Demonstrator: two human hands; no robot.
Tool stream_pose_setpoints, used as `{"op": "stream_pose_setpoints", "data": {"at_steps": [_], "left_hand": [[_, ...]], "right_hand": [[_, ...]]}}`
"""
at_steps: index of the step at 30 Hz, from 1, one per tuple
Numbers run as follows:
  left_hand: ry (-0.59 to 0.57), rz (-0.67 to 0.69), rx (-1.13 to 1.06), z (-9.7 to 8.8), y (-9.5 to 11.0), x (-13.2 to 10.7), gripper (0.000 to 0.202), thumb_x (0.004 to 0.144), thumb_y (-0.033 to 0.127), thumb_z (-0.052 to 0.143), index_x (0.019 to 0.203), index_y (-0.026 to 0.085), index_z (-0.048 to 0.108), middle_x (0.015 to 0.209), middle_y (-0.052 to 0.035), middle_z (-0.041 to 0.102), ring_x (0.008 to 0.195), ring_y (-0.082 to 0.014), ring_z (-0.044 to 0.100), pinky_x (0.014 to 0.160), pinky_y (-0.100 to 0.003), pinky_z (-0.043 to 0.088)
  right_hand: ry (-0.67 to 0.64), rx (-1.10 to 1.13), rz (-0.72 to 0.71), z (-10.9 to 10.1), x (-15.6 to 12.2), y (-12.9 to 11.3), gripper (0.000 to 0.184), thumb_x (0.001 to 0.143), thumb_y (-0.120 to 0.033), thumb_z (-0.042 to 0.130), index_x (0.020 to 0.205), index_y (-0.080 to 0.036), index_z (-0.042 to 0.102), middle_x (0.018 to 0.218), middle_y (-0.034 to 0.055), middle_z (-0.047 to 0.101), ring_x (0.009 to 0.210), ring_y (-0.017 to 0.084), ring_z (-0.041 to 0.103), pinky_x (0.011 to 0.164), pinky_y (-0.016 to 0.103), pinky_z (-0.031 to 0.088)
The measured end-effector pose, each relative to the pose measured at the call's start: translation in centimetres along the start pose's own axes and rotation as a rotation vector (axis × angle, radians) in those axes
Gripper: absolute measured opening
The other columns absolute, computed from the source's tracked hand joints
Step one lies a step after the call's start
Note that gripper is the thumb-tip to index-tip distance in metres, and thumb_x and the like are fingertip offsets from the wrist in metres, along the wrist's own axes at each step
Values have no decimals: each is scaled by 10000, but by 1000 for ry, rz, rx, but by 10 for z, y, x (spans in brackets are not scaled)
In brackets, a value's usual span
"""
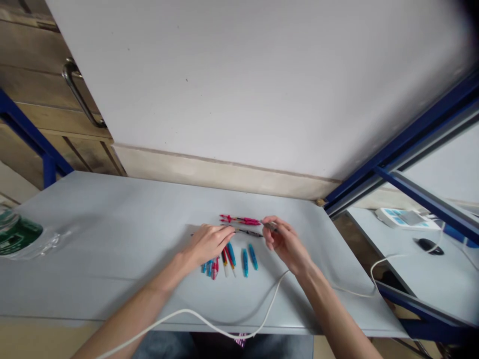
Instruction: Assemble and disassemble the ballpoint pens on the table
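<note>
My left hand (211, 243) is closed, palm down, its fingertips pressed together at the left end of a slim black pen (250, 233) on the table. What sits under those fingers is hidden. My right hand (283, 242) pinches a dark grey pen barrel (271, 227), held just right of the black pen. Two red pens (241, 220) lie side by side beyond the hands. Nearer to me are two short blue pen barrels (245, 263). Partly beneath my left hand lie thin ink refills (225, 263), another blue barrel (231, 254) and small blue and red pen pieces (214, 268).
A white cable (187, 311) runs across the table's (149, 214) front and off to the right. At the left edge stands a clear plastic container with a green label (20, 234). A blue metal frame (359, 172) separates a side table with a black mouse (430, 246) and a white device (406, 219).
</note>
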State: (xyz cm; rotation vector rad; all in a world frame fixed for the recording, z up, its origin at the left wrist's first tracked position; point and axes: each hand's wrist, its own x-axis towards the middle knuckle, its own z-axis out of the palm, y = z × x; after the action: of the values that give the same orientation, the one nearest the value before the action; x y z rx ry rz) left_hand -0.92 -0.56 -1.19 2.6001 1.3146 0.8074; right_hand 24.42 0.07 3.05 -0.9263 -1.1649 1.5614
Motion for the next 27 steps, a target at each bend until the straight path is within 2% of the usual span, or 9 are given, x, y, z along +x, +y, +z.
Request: {"op": "stream_pose_setpoints", "data": {"at_steps": [2, 4, 7, 9, 12, 16, 20, 27], "left_hand": [[-7, -10, -4, 0, -1, 0, 296, 1063, 323, 417, 1099, 255, 703, 963, 3, 777, 781, -171, 734, 688, -270, 495], [-20, -17, -5, -1, -2, 1, 285, 1063, 319, 420, 1103, 260, 696, 991, 11, 776, 799, -174, 737, 691, -277, 490], [-31, -25, -1, -1, -3, 1, 265, 1060, 315, 430, 1099, 268, 688, 998, 19, 773, 801, -173, 735, 684, -279, 477], [-31, -36, 2, -2, -2, 1, 267, 1061, 322, 427, 1070, 262, 688, 937, 17, 771, 759, -167, 727, 660, -275, 460], [-26, -46, 0, -2, 1, 1, 288, 1066, 334, 412, 1004, 246, 679, 846, 13, 755, 700, -158, 707, 633, -273, 430], [-31, -9, 2, -4, 4, 0, 275, 1066, 337, 414, 968, 233, 649, 806, 15, 735, 675, -150, 689, 615, -270, 397], [-34, -3, 47, -5, 7, 1, 313, 1067, 349, 405, 899, 222, 637, 693, 15, 686, 611, -147, 661, 578, -268, 370], [-17, -21, 55, -3, 6, -1, 316, 1067, 366, 393, 921, 232, 639, 741, 12, 721, 633, -150, 681, 590, -272, 395]], "right_hand": [[-54, 151, 25, 4, 14, 0, 296, 818, -315, 779, 1061, -214, 642, 779, 8, 619, 625, 110, 537, 581, 214, 497], [-78, 182, 18, 8, 25, 6, 321, 810, -267, 802, 1066, -220, 615, 802, 13, 646, 666, 118, 578, 602, 208, 517], [-83, 166, 7, 13, 31, 21, 232, 909, -355, 708, 1046, -206, 594, 726, 8, 637, 589, 124, 571, 526, 214, 505], [-97, 158, 29, 15, 29, 31, 221, 955, -397, 633, 1020, -191, 591, 649, -2, 612, 491, 116, 521, 438, 206, 451], [-110, 175, 69, 15, 23, 39, 187, 969, -373, 586, 996, -189, 572, 573, -28, 574, 408, 96, 445, 368, 179, 364], [-99, 162, 74, 18, 20, 41, 179, 968, -378, 583, 988, -215, 510, 613, -19, 631, 425, 105, 503, 385, 177, 401], [-146, 152, 104, 24, 18, 39, 207, 977, -407, 571, 1038, -239, 468, 642, -12, 671, 471, 124, 573, 410, 180, 441], [-145, 139, 141, 29, 15, 38, 272, 944, -469, 589, 1014, -251, 440, 628, -23, 670, 463, 133, 579, 409, 198, 440]]}}
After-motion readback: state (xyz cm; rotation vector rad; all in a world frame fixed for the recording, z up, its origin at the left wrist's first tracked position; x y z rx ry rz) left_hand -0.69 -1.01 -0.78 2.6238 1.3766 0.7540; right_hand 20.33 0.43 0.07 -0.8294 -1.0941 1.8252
